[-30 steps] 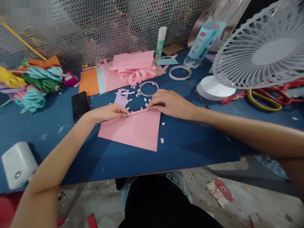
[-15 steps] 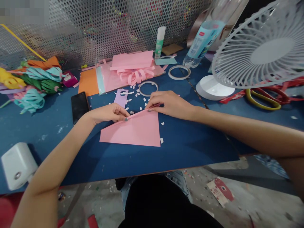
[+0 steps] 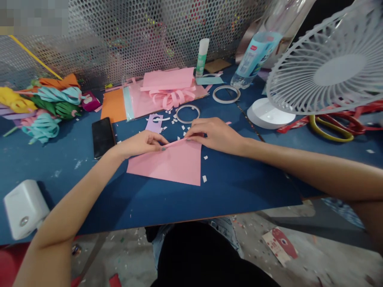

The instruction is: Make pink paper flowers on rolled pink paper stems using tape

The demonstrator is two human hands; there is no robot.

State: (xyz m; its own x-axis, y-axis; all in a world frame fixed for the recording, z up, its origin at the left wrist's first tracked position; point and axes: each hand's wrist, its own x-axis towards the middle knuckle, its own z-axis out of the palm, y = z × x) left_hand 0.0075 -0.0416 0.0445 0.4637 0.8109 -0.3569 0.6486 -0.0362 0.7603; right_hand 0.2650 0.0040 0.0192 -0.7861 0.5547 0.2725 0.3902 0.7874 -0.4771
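Note:
A pink paper sheet (image 3: 170, 164) lies on the blue table near its front edge, its far edge slightly raised. My left hand (image 3: 146, 142) pinches that far edge left of its middle, fingers bent together. At the far right corner, my right hand (image 3: 209, 133) grips the same edge between thumb and fingers. Behind the sheet are a small purple paper piece (image 3: 154, 123), a roll of tape (image 3: 188, 114) and several white paper scraps. The fingertips partly cover the folded edge.
A phone (image 3: 103, 136) lies left of the sheet. Farther back are pink papers (image 3: 169, 79), a glue stick (image 3: 202, 57), a second tape roll (image 3: 226, 94) and a bottle (image 3: 257, 56). A white fan (image 3: 338, 71) and scissors (image 3: 332, 127) are at the right, a white device (image 3: 26, 209) at the left.
The sheet has turned slightly, its lower left corner now higher. Both hands still hold the far edge, and my left hand has shifted a little to the right. The view has moved slightly.

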